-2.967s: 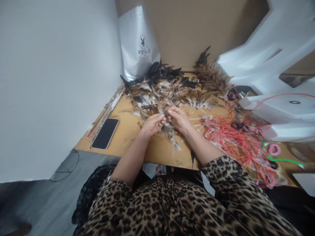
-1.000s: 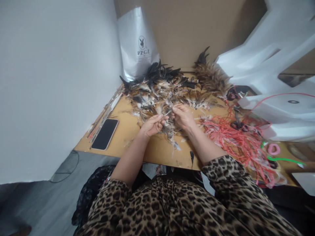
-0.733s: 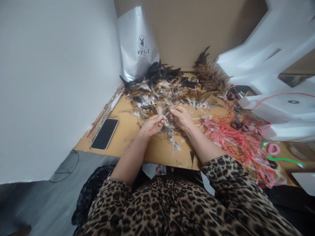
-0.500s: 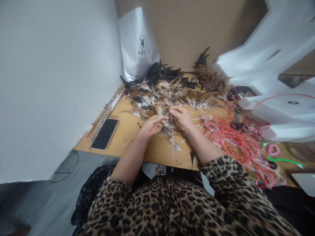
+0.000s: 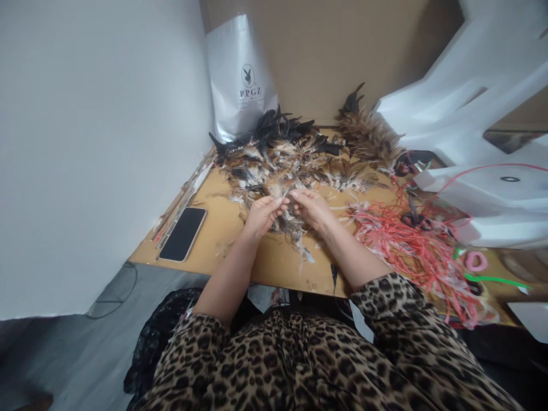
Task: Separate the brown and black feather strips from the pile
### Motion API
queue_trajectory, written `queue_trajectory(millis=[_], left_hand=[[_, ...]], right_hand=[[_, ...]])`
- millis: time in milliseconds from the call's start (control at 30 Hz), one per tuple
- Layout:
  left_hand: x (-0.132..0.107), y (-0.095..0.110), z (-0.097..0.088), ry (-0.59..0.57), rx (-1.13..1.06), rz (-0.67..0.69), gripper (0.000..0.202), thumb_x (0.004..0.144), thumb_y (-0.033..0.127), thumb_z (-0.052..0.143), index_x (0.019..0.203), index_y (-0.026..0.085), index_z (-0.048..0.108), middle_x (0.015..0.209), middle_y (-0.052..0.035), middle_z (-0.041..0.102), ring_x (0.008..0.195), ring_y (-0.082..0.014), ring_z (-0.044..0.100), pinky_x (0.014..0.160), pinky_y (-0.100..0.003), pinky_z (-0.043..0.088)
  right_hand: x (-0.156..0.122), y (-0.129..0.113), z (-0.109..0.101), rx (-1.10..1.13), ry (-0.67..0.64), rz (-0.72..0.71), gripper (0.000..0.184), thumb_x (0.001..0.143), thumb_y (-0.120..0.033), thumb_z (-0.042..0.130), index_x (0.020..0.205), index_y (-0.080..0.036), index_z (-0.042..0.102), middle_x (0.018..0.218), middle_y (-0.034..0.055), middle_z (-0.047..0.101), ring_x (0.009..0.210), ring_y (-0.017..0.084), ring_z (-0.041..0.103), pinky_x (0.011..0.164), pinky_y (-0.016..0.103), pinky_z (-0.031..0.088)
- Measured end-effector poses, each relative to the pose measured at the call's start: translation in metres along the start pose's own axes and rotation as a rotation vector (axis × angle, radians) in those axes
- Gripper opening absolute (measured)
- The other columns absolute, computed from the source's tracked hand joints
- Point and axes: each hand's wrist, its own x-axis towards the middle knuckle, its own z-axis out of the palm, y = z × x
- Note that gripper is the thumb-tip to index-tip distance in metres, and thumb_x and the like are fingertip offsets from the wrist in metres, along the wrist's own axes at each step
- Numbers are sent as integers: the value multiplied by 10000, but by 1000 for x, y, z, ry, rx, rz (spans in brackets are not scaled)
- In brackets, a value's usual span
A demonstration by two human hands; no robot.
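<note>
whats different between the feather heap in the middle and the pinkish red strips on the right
The feather heap is brown, black and white; the strips are pinkish red, with whitish ones among them. The heap is made of fluffy tufts; the strips are long and thin. Both lie in untidy piles on the tabletop.

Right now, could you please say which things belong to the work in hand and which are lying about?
Apparently in the work:
- pile of brown, black and white feathers, at the left hand and right hand

Probably lying about:
- black rectangular phone
- silver bag with rabbit logo
- tangled red plastic strips
</note>
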Motion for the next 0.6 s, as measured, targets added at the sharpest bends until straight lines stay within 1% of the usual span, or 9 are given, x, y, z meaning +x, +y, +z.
queue_trajectory(millis=[100, 200, 300, 433, 600], left_hand=[[-1, 0, 2, -29, 92, 4, 160, 643, 230, 686, 740, 105, 665, 695, -45, 664, 570, -50, 565, 540, -147, 417], [-2, -2, 4, -39, 122, -18, 179, 632, 244, 693, 736, 102, 662, 716, -54, 671, 580, -62, 580, 530, -158, 407], [-1, -4, 4, -3, 111, -31, 200, 635, 267, 689, 744, 105, 649, 775, -60, 678, 587, -60, 588, 524, -161, 401], [1, -5, 2, 57, 112, -42, 218, 635, 289, 688, 746, 110, 631, 771, -55, 679, 575, -57, 588, 505, -156, 390], [0, -5, 3, 31, 162, -75, 242, 632, 303, 688, 740, 97, 621, 749, -65, 675, 562, -67, 586, 484, -157, 385]], right_hand=[[-1, 3, 1, -16, -30, 16, 277, 556, -365, 737, 655, -154, 588, 571, -22, 574, 441, 43, 420, 420, 190, 311], [-2, 5, 2, -28, -6, -16, 287, 547, -358, 741, 587, -157, 541, 518, -37, 541, 430, 46, 416, 432, 194, 319], [-2, 5, 3, -67, 35, -65, 295, 541, -371, 739, 587, -165, 533, 483, -57, 496, 424, 49, 402, 438, 198, 315], [-5, 3, 5, -165, 92, -119, 302, 551, -404, 721, 574, -166, 536, 457, -65, 451, 421, 51, 369, 432, 202, 285], [-6, 3, 7, -226, 162, -163, 273, 537, -390, 727, 584, -166, 580, 513, -56, 502, 469, 58, 401, 473, 207, 308]])
